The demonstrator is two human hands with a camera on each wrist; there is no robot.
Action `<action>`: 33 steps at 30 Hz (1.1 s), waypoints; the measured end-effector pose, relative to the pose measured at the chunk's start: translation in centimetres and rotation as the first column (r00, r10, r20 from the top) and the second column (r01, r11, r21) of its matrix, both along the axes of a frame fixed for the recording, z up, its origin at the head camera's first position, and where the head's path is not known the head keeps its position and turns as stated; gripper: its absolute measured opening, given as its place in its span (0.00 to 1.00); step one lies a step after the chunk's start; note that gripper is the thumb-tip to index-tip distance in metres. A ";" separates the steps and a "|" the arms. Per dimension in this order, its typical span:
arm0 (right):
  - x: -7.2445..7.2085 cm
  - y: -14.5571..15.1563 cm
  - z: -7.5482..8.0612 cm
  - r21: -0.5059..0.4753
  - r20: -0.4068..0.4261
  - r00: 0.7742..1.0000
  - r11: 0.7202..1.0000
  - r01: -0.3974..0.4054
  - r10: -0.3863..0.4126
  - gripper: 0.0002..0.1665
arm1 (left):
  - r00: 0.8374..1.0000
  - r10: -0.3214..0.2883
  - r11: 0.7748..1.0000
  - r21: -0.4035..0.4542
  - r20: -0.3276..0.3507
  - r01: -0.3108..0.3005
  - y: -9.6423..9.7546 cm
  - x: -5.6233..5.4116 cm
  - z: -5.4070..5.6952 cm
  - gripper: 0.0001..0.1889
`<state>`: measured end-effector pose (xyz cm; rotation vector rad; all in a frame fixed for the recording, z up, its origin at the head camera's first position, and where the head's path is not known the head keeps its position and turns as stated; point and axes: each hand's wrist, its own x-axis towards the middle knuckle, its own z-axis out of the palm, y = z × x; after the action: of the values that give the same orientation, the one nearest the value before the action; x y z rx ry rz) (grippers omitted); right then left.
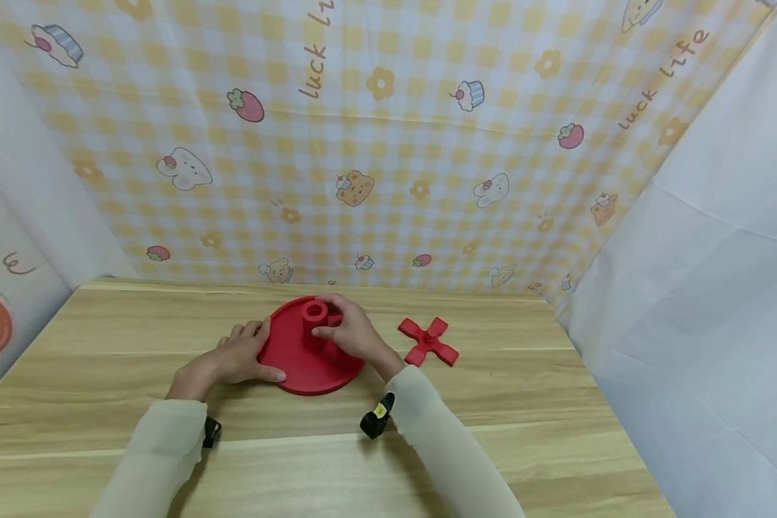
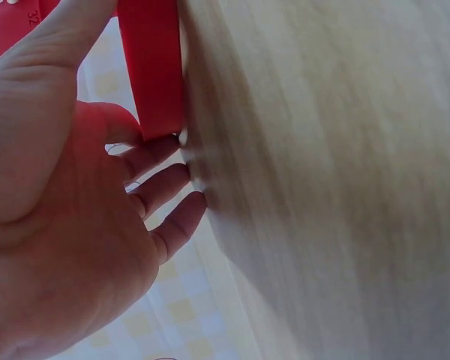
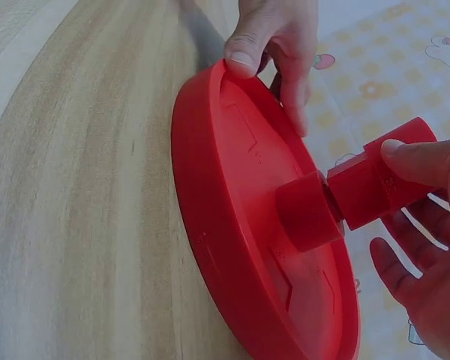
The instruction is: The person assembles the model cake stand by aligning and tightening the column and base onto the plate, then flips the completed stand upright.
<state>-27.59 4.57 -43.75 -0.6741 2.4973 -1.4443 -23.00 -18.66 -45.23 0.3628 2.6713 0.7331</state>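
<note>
A red round base [image 1: 304, 378] with a raised rim lies on the wooden table. My left hand [image 1: 233, 357] holds its left edge, the thumb [image 3: 244, 60] over the rim and the index finger at the outer side. From the base's middle rises a round socket [image 3: 304, 214]. My right hand [image 1: 357, 334] pinches a red hollow cylindrical piece [image 3: 360, 191] between thumb and fingers. Its angular lower end is at the socket's mouth; how far it sits inside cannot be told. In the left wrist view, the other left fingers touch the tabletop beside the base.
A red four-armed cross [image 1: 430, 341] with a small central peg lies on the table [image 1: 524, 410] right of the base. Behind the table hangs a yellow checked cloth [image 1: 421, 144]. A white sheet [image 1: 719, 252] hangs along the right side.
</note>
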 end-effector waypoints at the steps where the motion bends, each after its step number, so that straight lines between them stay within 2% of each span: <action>1: 0.0 0.0 0.0 0.007 -0.001 1.000 1.000 0.010 -0.010 0.33 | 1.000 0.001 1.000 0.001 0.002 -0.001 0.0 0.0 0.0 0.64; 7: 0.0 -0.4 -0.4 0.036 -0.030 0.997 0.997 0.066 -0.065 0.32 | 1.000 0.003 1.000 -0.001 0.003 -0.003 0.0 -0.1 -0.1 0.65; 12: -0.1 -0.6 -0.7 0.066 -0.052 0.996 0.995 0.074 -0.070 0.32 | 1.000 0.004 1.000 0.000 0.006 -0.004 0.0 0.0 0.1 0.65; 17: -0.2 -0.2 -0.5 0.075 -0.015 0.999 0.997 0.033 -0.032 0.40 | 1.000 0.001 1.000 -0.003 0.006 -0.001 0.0 0.1 0.3 0.65; 21: -0.3 0.1 -0.1 0.037 0.030 0.999 0.999 -0.031 0.030 0.46 | 1.000 0.001 1.000 -0.006 0.005 -0.001 -0.1 0.1 0.3 0.65; 25: -0.4 0.3 0.0 -0.030 0.037 0.997 0.997 -0.073 0.075 0.44 | 1.000 -0.003 1.000 -0.005 -0.001 0.003 -0.1 0.0 0.2 0.65; 29: -0.5 0.2 -0.2 -0.082 0.046 0.996 0.994 -0.076 0.080 0.44 | 1.000 -0.003 1.000 -0.002 -0.001 0.003 0.0 0.0 0.3 0.64; 33: -0.4 0.1 -0.4 -0.046 0.017 0.999 0.998 -0.049 0.050 0.43 | 1.000 -0.003 1.000 0.002 -0.001 0.003 0.0 0.1 0.2 0.64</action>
<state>-28.01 4.68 -44.12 -0.7224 2.4233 -1.4875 -22.91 -18.63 -44.99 0.3673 2.6710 0.7345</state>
